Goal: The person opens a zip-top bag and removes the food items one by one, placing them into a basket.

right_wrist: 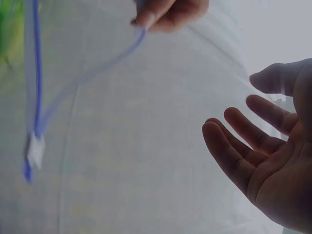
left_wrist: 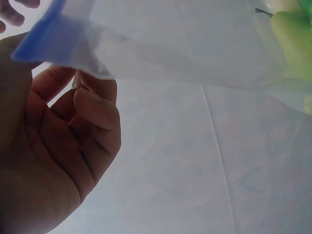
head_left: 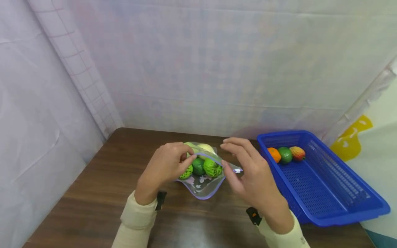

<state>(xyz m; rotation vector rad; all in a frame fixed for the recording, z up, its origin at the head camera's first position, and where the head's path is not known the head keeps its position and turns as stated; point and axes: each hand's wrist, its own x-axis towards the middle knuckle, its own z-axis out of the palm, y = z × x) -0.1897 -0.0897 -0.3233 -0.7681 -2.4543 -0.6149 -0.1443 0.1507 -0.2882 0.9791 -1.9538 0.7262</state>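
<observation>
A clear zip bag (head_left: pixel 206 197) with a purple-blue rim lies on the table, its mouth gaping toward me. Inside are several green fruits, among them a dark green one (head_left: pixel 198 166), a bumpy bright green one (head_left: pixel 212 167) and a pale round one (head_left: pixel 206 148). My left hand (head_left: pixel 167 162) pinches the bag's upper rim between thumb and fingers. At the right end of the rim sits a white slider (right_wrist: pixel 35 151). Beside that end my right hand (head_left: pixel 252 172) is spread with nothing in it; in the right wrist view its fingers are apart from the bag.
To the right stands a blue plastic basket (head_left: pixel 325 220) holding an orange (head_left: pixel 274 155), a green fruit (head_left: pixel 285 155) and a red-yellow fruit (head_left: pixel 297 153). Pale curtains (head_left: pixel 198 69) hang behind and left of the brown wooden table (head_left: pixel 102 193).
</observation>
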